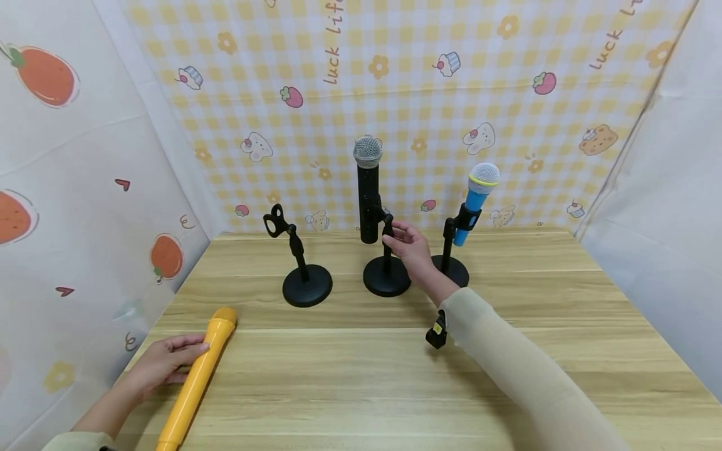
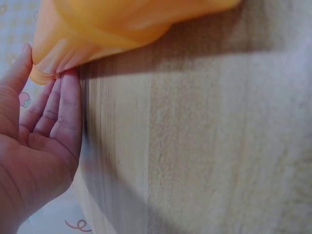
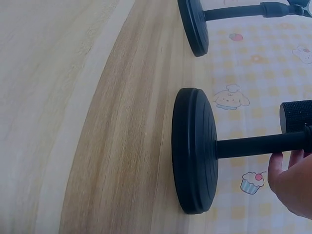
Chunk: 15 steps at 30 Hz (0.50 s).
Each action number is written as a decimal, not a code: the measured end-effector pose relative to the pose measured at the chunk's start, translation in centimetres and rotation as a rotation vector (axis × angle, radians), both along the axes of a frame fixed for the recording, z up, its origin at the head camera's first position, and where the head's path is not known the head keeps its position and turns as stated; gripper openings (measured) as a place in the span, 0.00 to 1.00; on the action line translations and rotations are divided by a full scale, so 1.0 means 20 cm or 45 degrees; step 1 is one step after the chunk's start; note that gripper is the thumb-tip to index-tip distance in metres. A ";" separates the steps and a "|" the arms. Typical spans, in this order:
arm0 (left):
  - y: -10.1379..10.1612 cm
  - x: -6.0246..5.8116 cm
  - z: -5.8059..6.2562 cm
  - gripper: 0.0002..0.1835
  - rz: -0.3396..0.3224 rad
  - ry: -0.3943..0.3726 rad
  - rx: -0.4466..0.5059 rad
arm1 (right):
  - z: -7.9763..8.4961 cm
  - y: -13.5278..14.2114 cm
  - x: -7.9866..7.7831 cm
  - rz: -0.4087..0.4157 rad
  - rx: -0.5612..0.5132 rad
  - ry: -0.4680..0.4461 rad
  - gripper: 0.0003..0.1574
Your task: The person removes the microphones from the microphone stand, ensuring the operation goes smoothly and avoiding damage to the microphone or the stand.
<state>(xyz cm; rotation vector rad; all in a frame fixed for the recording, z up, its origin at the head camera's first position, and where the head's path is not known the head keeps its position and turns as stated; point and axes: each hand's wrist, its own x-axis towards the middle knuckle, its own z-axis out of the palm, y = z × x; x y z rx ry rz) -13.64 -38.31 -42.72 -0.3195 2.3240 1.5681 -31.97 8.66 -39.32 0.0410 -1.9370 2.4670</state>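
Observation:
On the left, my left hand point(image 1: 166, 362) holds a yellow-orange microphone point(image 1: 197, 382), thumb on top and fingers at its left side. The left wrist view shows thumb and fingertips pinching the orange microphone point(image 2: 97, 29). My right hand point(image 1: 414, 250) grips the upper stem of the middle microphone stand point(image 1: 387, 277), just below its clip joint. A black microphone point(image 1: 369, 188) with a silver mesh head stands upright in that stand's clip. Part of the right hand point(image 3: 295, 180) shows at the stem in the right wrist view, beside the round base point(image 3: 195, 151).
Left of the middle stand is another black stand point(image 1: 307, 285) with a bare clip. To the right, a third stand point(image 1: 459, 270) holds a tilted blue microphone point(image 1: 476, 200), its base partly behind my right hand. A patterned cloth point(image 1: 338, 113) backs the wooden table point(image 1: 338, 388).

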 end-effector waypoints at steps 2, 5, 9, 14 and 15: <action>0.00 0.00 0.00 0.34 0.000 0.000 -0.002 | 0.00 0.00 0.00 -0.003 0.010 -0.004 0.27; 0.00 0.00 0.00 0.34 0.001 0.000 0.000 | 0.00 -0.01 -0.01 -0.009 0.026 -0.014 0.27; 0.00 0.00 0.00 0.33 0.004 0.000 0.004 | 0.01 -0.01 0.00 -0.011 0.039 -0.020 0.27; 0.00 0.00 0.01 0.33 0.002 -0.002 0.011 | 0.01 -0.01 0.00 -0.018 0.035 -0.027 0.26; 0.00 0.00 0.01 0.33 0.000 -0.003 0.013 | 0.01 -0.01 0.00 -0.019 0.035 -0.026 0.26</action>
